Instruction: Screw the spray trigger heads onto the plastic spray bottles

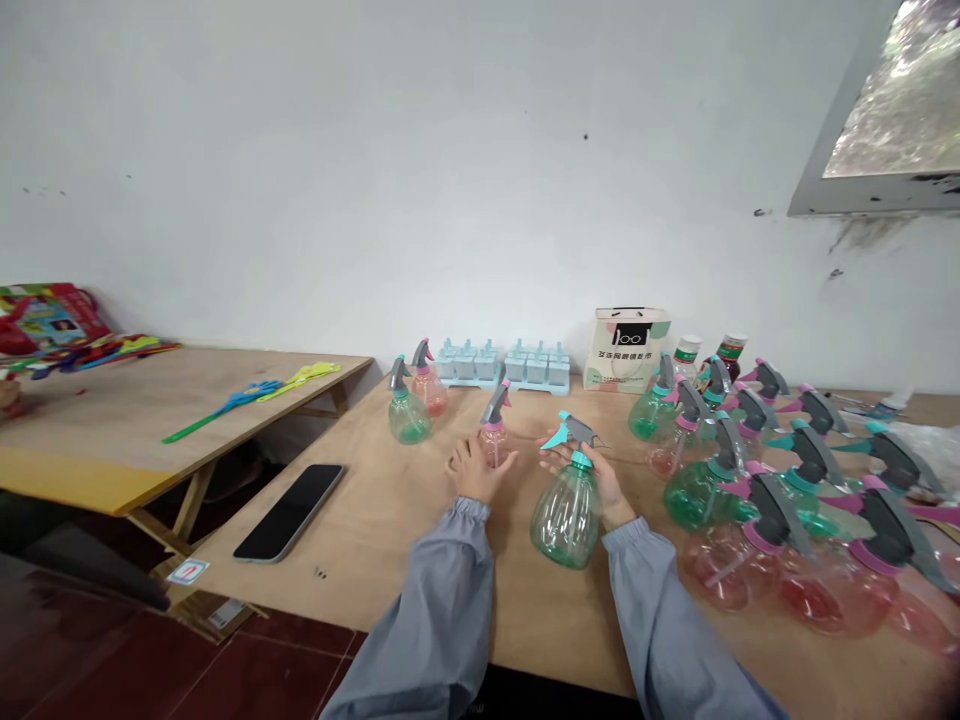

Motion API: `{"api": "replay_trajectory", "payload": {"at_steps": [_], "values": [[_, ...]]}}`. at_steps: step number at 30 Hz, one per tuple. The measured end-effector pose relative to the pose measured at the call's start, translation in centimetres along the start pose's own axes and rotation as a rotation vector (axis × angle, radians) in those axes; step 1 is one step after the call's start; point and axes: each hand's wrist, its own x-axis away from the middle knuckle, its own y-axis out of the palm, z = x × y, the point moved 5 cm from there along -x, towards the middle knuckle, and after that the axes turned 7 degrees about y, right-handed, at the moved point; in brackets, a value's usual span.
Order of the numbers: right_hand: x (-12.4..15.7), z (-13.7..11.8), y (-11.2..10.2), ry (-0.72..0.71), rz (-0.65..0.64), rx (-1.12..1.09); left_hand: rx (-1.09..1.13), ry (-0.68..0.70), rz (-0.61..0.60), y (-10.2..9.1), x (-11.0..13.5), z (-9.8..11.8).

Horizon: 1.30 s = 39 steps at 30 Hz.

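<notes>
My left hand (475, 470) is cupped round the near side of a pink spray bottle (493, 440) with a grey and pink trigger head, fingers on its left and thumb on its right. That bottle stands upright on the table. In my right hand (606, 482) is a clear green spray bottle (564, 520), gripped near its neck from behind, slightly tilted, its teal nozzle pointing left. Whether its base touches the table I cannot tell. Beyond my left hand stand another green spray bottle (409, 415) and a pink one (430, 390) with liquid inside.
On the right stand several spray bottles (739, 570), pink and green. Pale blue ice-pop moulds (469, 368) and a paper bag (626, 350) line the wall. A phone (291, 513) lies on the left. A second table (112, 420) holds colourful plastic pieces (225, 408).
</notes>
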Motion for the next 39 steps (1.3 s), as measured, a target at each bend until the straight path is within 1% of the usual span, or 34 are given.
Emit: {"api": "replay_trajectory", "payload": {"at_steps": [2,5,7,13,18,23,25,27,29,34,39], "values": [[-0.2,0.3,-0.6,-0.017,0.062,0.020,0.005,0.017,0.000,0.2,0.0,-0.1],[-0.4,0.6,-1.6,-0.082,0.208,0.061,0.010,0.016,-0.005,0.3,-0.2,-0.5],[-0.3,0.5,-1.7,-0.115,0.255,0.070,0.008,0.010,-0.004,0.3,-0.2,-0.6],[-0.2,0.4,-0.5,-0.066,0.148,0.104,0.011,0.013,-0.041,0.3,-0.3,-0.4],[0.0,0.4,-1.0,-0.104,0.204,0.098,0.003,0.010,-0.037,0.2,-0.3,-0.4],[-0.1,0.7,-0.6,-0.066,0.131,0.086,0.000,0.018,-0.055,0.3,-0.4,-0.5],[-0.1,0.5,-0.7,-0.086,0.163,0.069,0.002,0.013,-0.049,0.3,-0.4,-0.6],[-0.1,0.2,-1.0,-0.136,0.236,0.061,0.009,0.012,-0.043,0.3,-0.4,-0.5],[0.0,-0.1,-1.2,-0.169,0.280,0.070,0.010,0.014,-0.035,0.3,-0.3,-0.5],[-0.2,0.4,-1.1,-0.131,0.227,0.071,0.014,0.010,-0.057,0.3,-0.3,-0.5],[-0.4,1.0,-2.1,-0.150,0.349,0.080,0.022,0.023,-0.047,0.2,-0.3,-0.4]]}}
